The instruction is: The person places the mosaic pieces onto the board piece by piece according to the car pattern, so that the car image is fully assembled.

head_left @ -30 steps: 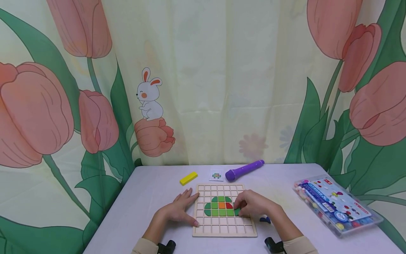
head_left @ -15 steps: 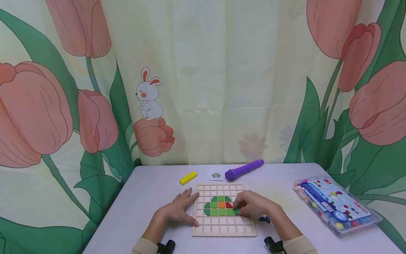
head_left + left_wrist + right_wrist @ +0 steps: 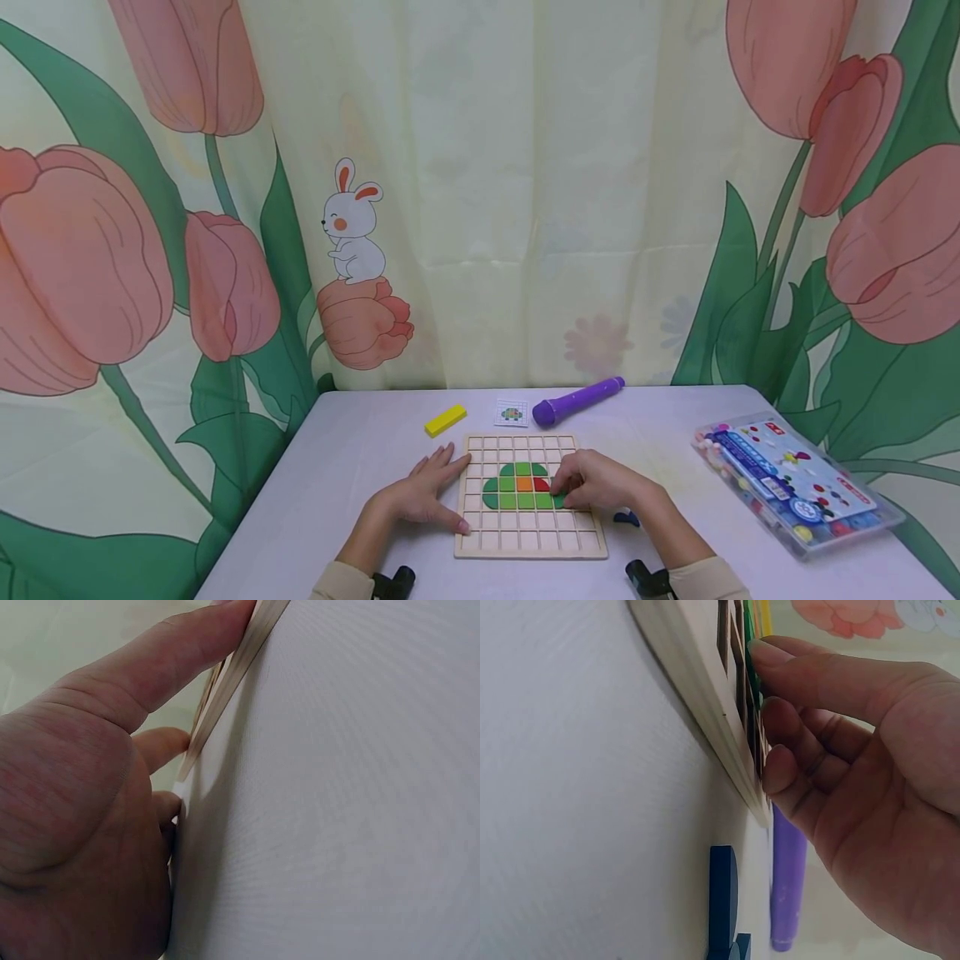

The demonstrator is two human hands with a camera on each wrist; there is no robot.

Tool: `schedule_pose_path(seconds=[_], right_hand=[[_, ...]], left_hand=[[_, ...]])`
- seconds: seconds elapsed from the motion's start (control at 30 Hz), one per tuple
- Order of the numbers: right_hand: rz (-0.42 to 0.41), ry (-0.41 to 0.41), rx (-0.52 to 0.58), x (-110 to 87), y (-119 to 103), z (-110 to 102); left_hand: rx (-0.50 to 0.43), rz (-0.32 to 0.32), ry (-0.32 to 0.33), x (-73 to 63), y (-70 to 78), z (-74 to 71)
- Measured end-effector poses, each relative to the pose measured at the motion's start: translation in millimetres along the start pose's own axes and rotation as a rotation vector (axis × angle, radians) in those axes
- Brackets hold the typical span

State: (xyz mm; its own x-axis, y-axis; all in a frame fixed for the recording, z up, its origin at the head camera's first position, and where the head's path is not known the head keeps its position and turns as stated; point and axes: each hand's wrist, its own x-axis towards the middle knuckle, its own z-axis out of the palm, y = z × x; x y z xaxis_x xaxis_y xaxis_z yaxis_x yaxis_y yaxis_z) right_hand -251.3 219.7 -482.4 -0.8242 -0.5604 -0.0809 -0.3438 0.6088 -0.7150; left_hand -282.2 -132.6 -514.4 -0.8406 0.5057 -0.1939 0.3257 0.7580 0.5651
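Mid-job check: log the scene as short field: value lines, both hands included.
Board: wooden grid board, flat on the table
Pieces on board: green pieces around an orange piece and a red piece
Left hand: left hand touching board's left edge
Right hand: right hand pinching a green end piece
Off board, right: blue pieces; farther, clear box
Beyond board, left to right: yellow block, picture card, purple microphone
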Motion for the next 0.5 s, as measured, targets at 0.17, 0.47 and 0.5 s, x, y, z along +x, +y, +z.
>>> schedule_pose_path(seconds=[0.17, 0.47, 0.5], right_hand=[[-0.014, 0.004, -0.01, -0.4, 0.7, -0.8], [0.007, 0.152, -0.033, -11.7, 5.2, -20.4], [-0.001, 0.17, -0.043, -13.6, 6.8, -23.9]], left_hand=[[0.005, 0.001, 0.0, 0.6, -0.3, 0.6], [0.005, -0.01, -0.004, 2.2, -1.0, 1.1], [0.006, -0.012, -0.004, 3.0, -1.5, 1.1]])
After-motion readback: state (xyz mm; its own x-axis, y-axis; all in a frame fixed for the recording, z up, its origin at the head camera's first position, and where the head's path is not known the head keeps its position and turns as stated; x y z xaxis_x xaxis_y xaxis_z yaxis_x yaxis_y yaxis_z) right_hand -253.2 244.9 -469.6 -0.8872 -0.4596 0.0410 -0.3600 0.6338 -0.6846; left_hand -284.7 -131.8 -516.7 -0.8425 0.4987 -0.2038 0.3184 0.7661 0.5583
